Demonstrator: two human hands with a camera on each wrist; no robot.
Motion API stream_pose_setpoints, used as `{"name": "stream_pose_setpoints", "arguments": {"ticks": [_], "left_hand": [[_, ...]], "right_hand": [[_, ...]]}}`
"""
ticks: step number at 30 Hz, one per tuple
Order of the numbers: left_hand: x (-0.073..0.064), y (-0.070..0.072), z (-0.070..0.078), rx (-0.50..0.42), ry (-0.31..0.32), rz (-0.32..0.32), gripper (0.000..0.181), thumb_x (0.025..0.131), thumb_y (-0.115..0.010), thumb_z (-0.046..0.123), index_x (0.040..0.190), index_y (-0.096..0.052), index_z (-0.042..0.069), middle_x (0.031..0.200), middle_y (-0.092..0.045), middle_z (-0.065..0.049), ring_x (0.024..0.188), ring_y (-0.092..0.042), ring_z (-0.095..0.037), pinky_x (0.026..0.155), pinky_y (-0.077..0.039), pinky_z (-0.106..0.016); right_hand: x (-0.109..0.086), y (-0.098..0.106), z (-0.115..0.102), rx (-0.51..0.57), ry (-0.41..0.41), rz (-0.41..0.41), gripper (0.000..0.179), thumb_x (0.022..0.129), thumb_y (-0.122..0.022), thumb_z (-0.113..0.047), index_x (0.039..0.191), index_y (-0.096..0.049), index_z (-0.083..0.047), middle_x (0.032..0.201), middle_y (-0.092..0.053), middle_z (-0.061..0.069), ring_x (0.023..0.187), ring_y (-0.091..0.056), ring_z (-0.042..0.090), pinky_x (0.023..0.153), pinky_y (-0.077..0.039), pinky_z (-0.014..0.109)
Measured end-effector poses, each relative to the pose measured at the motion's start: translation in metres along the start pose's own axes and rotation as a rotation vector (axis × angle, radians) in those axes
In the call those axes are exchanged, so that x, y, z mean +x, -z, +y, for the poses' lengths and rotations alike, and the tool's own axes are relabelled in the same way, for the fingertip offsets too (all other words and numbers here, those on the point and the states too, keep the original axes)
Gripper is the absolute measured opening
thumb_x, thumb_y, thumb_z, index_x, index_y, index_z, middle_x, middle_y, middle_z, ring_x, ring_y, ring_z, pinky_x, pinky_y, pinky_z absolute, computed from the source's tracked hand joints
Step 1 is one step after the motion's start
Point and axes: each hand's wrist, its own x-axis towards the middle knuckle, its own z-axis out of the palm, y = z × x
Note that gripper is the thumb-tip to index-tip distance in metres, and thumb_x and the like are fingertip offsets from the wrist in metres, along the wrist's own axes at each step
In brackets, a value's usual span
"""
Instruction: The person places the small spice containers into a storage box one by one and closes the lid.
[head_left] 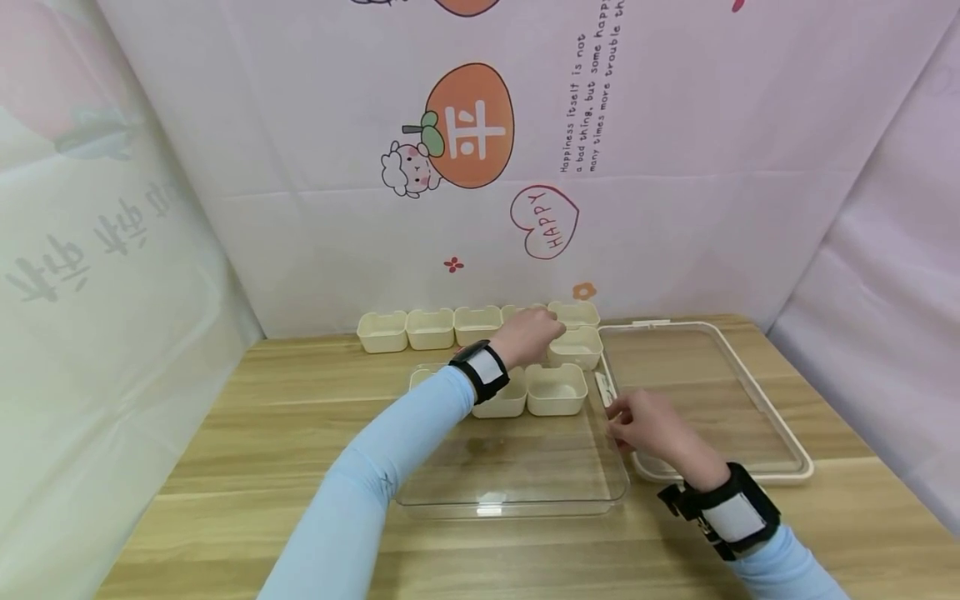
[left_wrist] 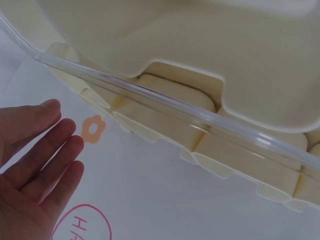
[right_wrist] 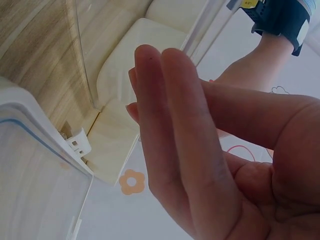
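Observation:
My left hand [head_left: 528, 333] reaches over the back of a clear tray [head_left: 517, 467]; in the left wrist view its fingers [left_wrist: 62, 165] hold nothing. Near it are small cream boxes: a front box [head_left: 557, 392] stands inside the tray, and another box [head_left: 576, 346] is just right of the hand. Beside the tray's right wall hovers my right hand [head_left: 648, 425], bent at the knuckles. Nothing sits between its fingers [right_wrist: 175, 110] in the right wrist view. My left forearm hides part of the boxes in the tray.
A clear lid with a white frame [head_left: 776, 429] lies right of the tray. Its white clip [head_left: 603, 390] sticks out toward the tray. Along the back cloth [head_left: 337, 250] runs a row of cream boxes [head_left: 382, 333], all on a wooden table [head_left: 262, 450].

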Motion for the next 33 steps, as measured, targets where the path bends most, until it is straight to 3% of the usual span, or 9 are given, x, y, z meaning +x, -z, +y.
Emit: {"name": "stream_pose_setpoints", "arguments": {"ticks": [5,10,18,22,26,30,33], "left_hand": [[0.007,-0.001,0.002,0.016,-0.003,-0.004,0.023,0.091,-0.051,-0.004,0.095,-0.067,0.013,0.092,-0.064,0.0,0.085,-0.06,-0.014,0.074,-0.047,-0.027],[0.016,-0.002,0.007,0.086,-0.025,-0.049,0.02,0.091,-0.052,0.0,0.094,-0.066,0.013,0.095,-0.067,0.0,0.087,-0.061,-0.014,0.078,-0.05,-0.028],[0.022,-0.007,0.012,0.089,-0.037,-0.076,0.02,0.092,-0.051,-0.001,0.088,-0.066,0.012,0.087,-0.065,0.002,0.075,-0.054,-0.01,0.066,-0.046,-0.024],[0.023,-0.011,0.013,0.05,-0.021,-0.075,0.023,0.094,-0.048,0.0,0.078,-0.058,0.013,0.072,-0.051,0.004,0.066,-0.04,-0.01,0.059,-0.034,-0.023],[0.025,-0.013,0.014,0.066,-0.025,-0.077,0.024,0.095,-0.049,0.001,0.074,-0.052,0.014,0.068,-0.042,0.004,0.065,-0.036,-0.01,0.057,-0.03,-0.023],[0.027,-0.012,0.016,0.088,-0.021,-0.081,0.023,0.094,-0.05,0.003,0.074,-0.052,0.014,0.067,-0.043,0.004,0.063,-0.038,-0.01,0.054,-0.032,-0.023],[0.028,-0.015,0.017,0.103,-0.009,-0.1,0.021,0.094,-0.05,0.003,0.078,-0.06,0.013,0.07,-0.053,0.004,0.063,-0.042,-0.009,0.053,-0.036,-0.023]], "right_hand": [[0.001,0.0,0.001,-0.004,0.015,0.005,0.026,0.084,-0.062,0.0,0.105,-0.06,0.016,0.08,-0.069,0.016,0.06,-0.067,0.018,0.057,-0.055,0.029],[0.0,0.0,0.002,-0.006,0.024,0.014,0.025,0.084,-0.062,0.0,0.103,-0.06,0.016,0.08,-0.069,0.016,0.06,-0.067,0.019,0.056,-0.055,0.029],[0.001,-0.001,0.004,-0.02,0.036,0.024,0.025,0.085,-0.062,-0.001,0.103,-0.061,0.015,0.079,-0.069,0.016,0.061,-0.068,0.022,0.055,-0.054,0.029],[0.001,-0.003,0.004,-0.013,0.035,0.025,0.025,0.085,-0.062,-0.002,0.103,-0.061,0.015,0.079,-0.07,0.015,0.061,-0.068,0.021,0.055,-0.054,0.028],[0.001,-0.002,0.004,-0.013,0.03,0.025,0.025,0.085,-0.062,-0.002,0.104,-0.061,0.015,0.078,-0.069,0.014,0.061,-0.067,0.019,0.055,-0.054,0.028],[0.001,-0.001,0.004,-0.021,0.04,0.024,0.025,0.085,-0.062,-0.001,0.103,-0.06,0.015,0.078,-0.069,0.014,0.06,-0.066,0.019,0.055,-0.054,0.03],[0.001,-0.001,0.004,-0.02,0.035,0.021,0.025,0.085,-0.062,-0.001,0.103,-0.06,0.015,0.078,-0.069,0.014,0.06,-0.066,0.019,0.056,-0.054,0.03]]}}
